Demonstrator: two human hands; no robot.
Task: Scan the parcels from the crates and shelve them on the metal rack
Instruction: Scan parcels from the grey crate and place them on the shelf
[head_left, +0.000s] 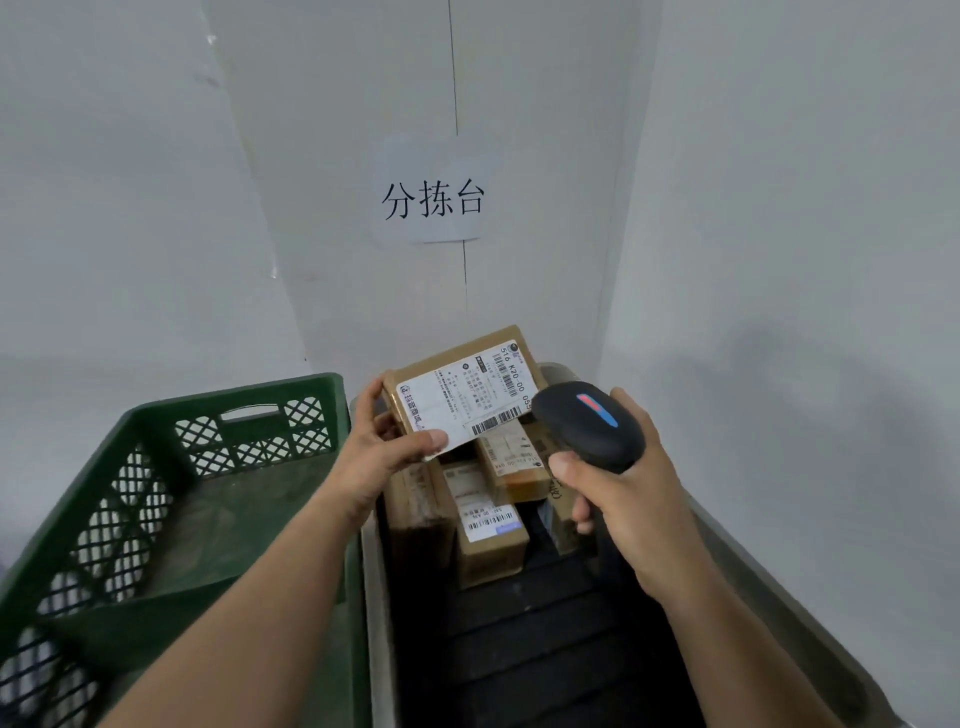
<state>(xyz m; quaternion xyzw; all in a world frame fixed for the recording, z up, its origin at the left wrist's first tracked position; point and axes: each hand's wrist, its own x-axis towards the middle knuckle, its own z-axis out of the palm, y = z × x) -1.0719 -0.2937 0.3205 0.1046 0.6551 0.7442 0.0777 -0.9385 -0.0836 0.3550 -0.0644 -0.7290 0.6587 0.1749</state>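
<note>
My left hand (382, 447) grips a small brown cardboard parcel (457, 379) by its left end, label side up, above the grey crate (737, 540). Its white shipping label with barcodes faces me. My right hand (618, 483) holds a black handheld barcode scanner (587, 421), whose head sits just right of the parcel's label and points toward it. Several more brown parcels (491, 519) with labels lie at the far end of the grey crate, below the held one.
A green lattice plastic crate (171, 499) stands at the left, touching the grey crate, with no parcels visible in it. White walls enclose the corner, with a paper sign (431, 195) on the back wall. The grey crate's near part shows a dark ribbed floor.
</note>
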